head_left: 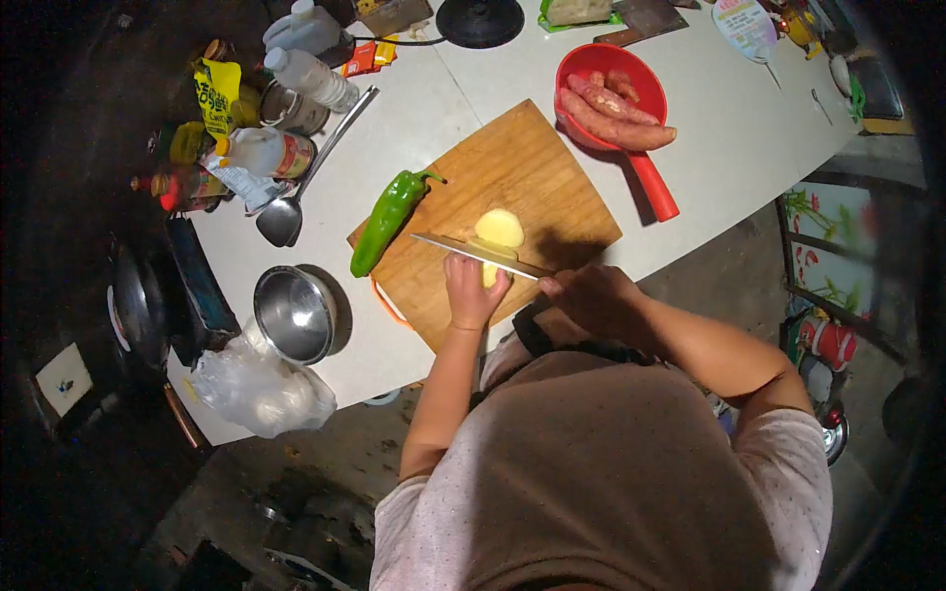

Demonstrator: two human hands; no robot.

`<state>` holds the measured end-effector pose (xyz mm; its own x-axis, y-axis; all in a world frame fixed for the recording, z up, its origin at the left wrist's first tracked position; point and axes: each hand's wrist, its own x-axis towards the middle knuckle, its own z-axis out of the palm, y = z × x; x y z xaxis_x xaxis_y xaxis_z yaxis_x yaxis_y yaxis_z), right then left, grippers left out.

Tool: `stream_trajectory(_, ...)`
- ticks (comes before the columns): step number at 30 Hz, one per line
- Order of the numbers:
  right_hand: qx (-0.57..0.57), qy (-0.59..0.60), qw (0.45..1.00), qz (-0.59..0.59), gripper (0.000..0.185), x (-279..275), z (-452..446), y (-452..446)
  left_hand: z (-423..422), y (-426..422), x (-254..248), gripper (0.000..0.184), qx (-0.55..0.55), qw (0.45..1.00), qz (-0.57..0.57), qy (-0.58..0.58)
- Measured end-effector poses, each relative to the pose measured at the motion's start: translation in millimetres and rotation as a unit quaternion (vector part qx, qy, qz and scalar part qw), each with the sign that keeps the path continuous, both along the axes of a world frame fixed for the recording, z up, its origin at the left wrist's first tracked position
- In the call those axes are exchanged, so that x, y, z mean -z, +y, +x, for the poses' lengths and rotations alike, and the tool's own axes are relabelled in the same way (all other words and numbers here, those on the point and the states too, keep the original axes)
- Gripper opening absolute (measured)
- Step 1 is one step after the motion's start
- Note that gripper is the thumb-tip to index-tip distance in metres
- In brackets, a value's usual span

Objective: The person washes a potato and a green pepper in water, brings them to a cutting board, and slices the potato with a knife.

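My right hand [594, 299] is closed round the handle of a kitchen knife [455, 246]. Its blade lies across a peeled yellow potato [489, 275] on the wooden cutting board [532, 158]. Fingers of my left hand [475, 294] grip the near part of that potato, close beside the blade. Just beyond the knife, a round pale slice [501, 229] rests flat on the wood. To the left, a long green pepper [389, 222] lies on the board with its stem toward the far right.
A red long-handled strainer or scoop [655, 187] holds several sweet potatoes [616, 123] at the far right. On the left are a steel bowl [295, 315], a plastic bag [261, 389], a metal spatula [280, 222] and several bottles [310, 81]. A cleaver [645, 20] lies at the back.
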<state>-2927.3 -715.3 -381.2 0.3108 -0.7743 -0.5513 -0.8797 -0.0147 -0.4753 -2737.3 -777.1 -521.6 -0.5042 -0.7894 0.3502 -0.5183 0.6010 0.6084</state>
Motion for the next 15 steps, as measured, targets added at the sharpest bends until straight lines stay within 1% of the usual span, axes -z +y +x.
stream_trajectory(2,-0.009,-0.005,1.0,-0.004,0.038,2.4,0.2,0.8,1.2,1.1,3.0,0.047,-0.004,1.0,0.008,-0.009)
stream_trajectory(4,0.03,0.001,0.999,0.024,0.04,-7.6,1.3,-4.9,1.1,0.1,3.1,0.047,-0.008,1.0,0.006,0.01)
stream_trajectory(5,0.029,0.001,0.999,0.024,0.04,-4.7,2.0,-5.2,0.5,-0.1,3.0,0.047,-0.009,1.0,0.006,0.01)
stream_trajectory(7,0.062,-0.013,0.998,0.011,0.042,3.5,3.8,-5.6,-2.5,-2.6,-3.9,0.037,-0.005,0.999,-0.03,0.016)
stream_trajectory(11,0.042,-0.004,0.999,0.007,0.044,6.4,4.5,-5.4,-1.2,-1.2,-1.2,0.037,-0.006,1.0,-0.021,0.005)
stream_trajectory(13,0.053,-0.024,0.997,-0.041,0.043,15.8,2.6,-2.0,-2.1,-0.3,0.3,0.037,-0.01,1.0,-0.003,0.012)
stream_trajectory(14,0.055,-0.024,0.997,-0.041,0.043,18.8,2.3,-1.7,-2.1,-0.7,1.8,0.037,-0.009,1.0,-0.003,0.013)
stream_trajectory(15,0.073,-0.048,0.995,-0.052,0.041,21.7,2.7,-1.8,-1.5,-1.6,2.5,0.041,-0.002,1.0,-0.002,0.014)
